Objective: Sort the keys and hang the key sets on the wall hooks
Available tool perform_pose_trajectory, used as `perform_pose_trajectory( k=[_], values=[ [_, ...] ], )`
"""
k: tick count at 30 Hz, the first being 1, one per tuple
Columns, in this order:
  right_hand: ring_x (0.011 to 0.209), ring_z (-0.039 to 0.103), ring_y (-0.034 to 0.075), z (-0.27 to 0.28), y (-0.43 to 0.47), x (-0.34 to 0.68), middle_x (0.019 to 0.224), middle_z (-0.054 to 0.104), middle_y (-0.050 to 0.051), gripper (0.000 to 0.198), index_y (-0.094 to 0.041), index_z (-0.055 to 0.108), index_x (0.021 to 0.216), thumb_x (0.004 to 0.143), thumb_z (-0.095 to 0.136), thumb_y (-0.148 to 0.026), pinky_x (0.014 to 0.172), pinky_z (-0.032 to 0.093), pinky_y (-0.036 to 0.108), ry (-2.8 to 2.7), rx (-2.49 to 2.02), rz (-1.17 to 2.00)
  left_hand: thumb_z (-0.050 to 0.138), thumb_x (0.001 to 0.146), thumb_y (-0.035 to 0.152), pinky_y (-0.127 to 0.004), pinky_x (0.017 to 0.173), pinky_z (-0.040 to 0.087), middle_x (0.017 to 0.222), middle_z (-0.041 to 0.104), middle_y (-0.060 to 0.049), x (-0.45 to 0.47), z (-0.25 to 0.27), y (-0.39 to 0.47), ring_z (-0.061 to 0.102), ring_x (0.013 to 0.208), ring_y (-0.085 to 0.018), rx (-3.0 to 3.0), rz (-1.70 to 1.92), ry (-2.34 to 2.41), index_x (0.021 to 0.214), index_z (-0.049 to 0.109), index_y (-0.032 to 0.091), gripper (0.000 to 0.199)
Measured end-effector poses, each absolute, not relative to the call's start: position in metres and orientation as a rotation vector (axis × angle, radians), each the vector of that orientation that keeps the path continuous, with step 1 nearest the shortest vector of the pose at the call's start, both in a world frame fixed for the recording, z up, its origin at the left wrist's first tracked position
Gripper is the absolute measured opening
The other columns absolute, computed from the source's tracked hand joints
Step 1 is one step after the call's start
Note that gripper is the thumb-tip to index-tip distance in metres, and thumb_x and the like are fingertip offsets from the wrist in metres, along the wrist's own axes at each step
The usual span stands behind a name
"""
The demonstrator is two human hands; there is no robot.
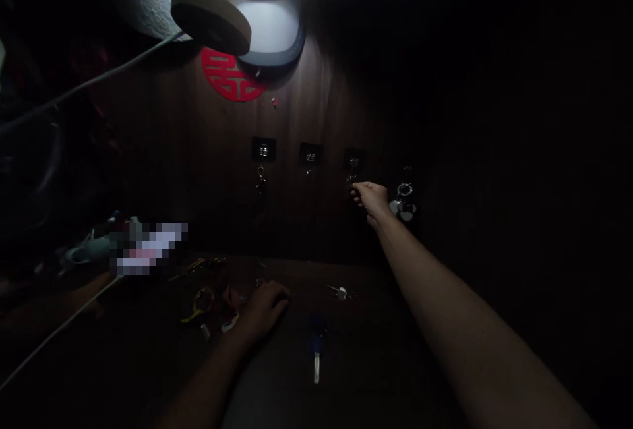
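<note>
My right hand (370,198) reaches to the dark wooden panel with thumb and fingers pinched on a small metal key ring (351,179). The ring is just below the third black hook plate (354,157); whether it hangs on the hook is too dark to tell. My left hand (270,304) rests on the dark tabletop, fingers loosely bent, beside a heap of cords and straps (202,300). A small key bunch (341,293) lies to its right. Nearer me lies a key with a blue head (317,350).
Two more hook plates, a left one (264,149) and a middle one (311,155), are on the panel. A key bunch (404,201) hangs at the right. A lit lamp (267,20), round wooden base (210,19) and red paper cutout (230,76) are above. A white cable (99,78) crosses the left.
</note>
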State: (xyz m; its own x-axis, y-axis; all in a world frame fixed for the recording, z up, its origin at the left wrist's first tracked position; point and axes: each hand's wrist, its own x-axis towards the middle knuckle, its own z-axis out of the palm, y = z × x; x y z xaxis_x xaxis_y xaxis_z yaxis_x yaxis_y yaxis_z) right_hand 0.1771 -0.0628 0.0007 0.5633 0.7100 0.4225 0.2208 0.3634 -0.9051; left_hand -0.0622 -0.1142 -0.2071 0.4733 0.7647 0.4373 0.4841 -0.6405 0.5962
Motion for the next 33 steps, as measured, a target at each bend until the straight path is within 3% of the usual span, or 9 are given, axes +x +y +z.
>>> perform_pose_trajectory(
  k=[11, 26, 33],
  values=[
    [0.039, 0.043, 0.003, -0.036, -0.074, 0.183, 0.053, 0.055, -0.004, 0.007, -0.016, 0.055, 0.063, 0.066, 0.057, -0.023, 0.036, 0.030, 0.014, -0.930, -1.207, 0.486, 0.048, 0.078, 0.019, -0.030, 0.083, 0.040, 0.094, 0.062, -0.006, -0.063, -0.209, -0.111, 0.054, 0.091, -0.018, 2.320, 0.911, 1.051, 0.089, 0.061, 0.019, 0.016],
    [0.041, 0.045, 0.007, -0.161, -0.113, 0.166, 0.053, 0.057, -0.003, 0.022, -0.017, 0.059, 0.065, 0.057, 0.062, -0.036, 0.039, 0.031, 0.018, -0.968, -1.282, 0.675, 0.045, 0.080, 0.018, -0.030, 0.084, 0.040, 0.095, 0.063, -0.004, -0.063, -0.198, -0.118, 0.055, 0.093, -0.018, 2.378, 0.872, 1.137, 0.090, 0.061, 0.019, 0.019],
    [0.041, 0.047, 0.009, -0.185, -0.113, 0.154, 0.049, 0.055, -0.002, 0.025, -0.017, 0.056, 0.061, 0.056, 0.061, -0.041, 0.041, 0.035, 0.020, -1.006, -1.283, 0.612, 0.045, 0.081, 0.021, -0.037, 0.090, 0.036, 0.115, 0.056, -0.006, -0.075, -0.195, -0.108, 0.046, 0.109, -0.022, 2.364, 1.005, 1.680, 0.107, 0.054, 0.021, 0.028]
  ],
)
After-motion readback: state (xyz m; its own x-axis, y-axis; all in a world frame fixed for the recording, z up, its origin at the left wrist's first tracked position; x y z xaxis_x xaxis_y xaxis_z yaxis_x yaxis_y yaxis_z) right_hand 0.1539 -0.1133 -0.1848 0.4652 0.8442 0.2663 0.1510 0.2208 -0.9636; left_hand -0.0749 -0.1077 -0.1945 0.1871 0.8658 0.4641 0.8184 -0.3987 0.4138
